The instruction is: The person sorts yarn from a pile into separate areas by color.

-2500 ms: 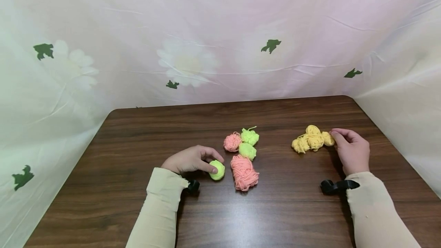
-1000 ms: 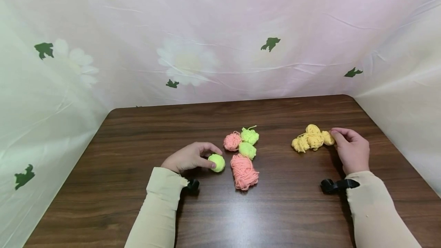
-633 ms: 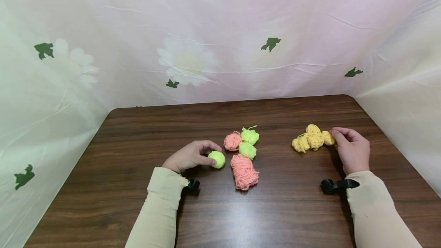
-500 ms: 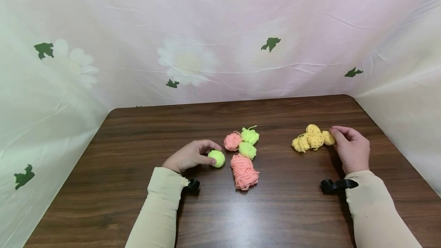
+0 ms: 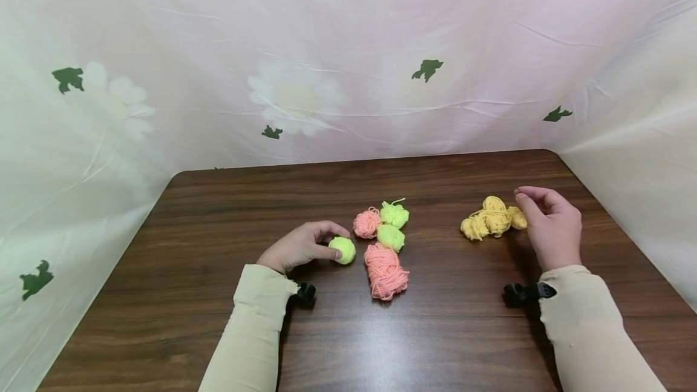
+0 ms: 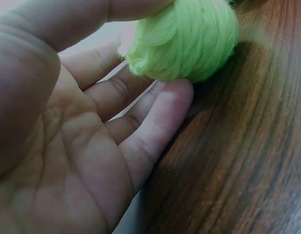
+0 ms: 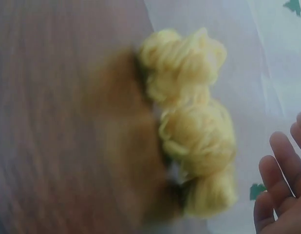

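In the head view my left hand (image 5: 298, 248) pinches a small lime-green ball of yarn (image 5: 343, 250) between thumb and fingers, left of centre. The left wrist view shows this lime ball (image 6: 194, 39) close over the wood, fingertips under and beside it. My right hand (image 5: 555, 228) hovers just right of a cluster of yellow yarn balls (image 5: 494, 219), holding nothing. In the right wrist view its fingers (image 7: 276, 178) stand relaxed and apart from the yellow yarn (image 7: 197, 136), which is blurred there.
Mid-table, a round coral yarn ball (image 5: 367, 222), two lime balls, the back one (image 5: 394, 215) with a loose strand, and a larger coral skein (image 5: 385, 272) lie close together. The brown wooden table (image 5: 229, 198) ends at a flowered cloth backdrop (image 5: 348, 59).
My right hand has let go of the rightmost yellow ball and lifted slightly up and left. Earlier, my left hand moved the lime ball a little farther back; it now holds still.
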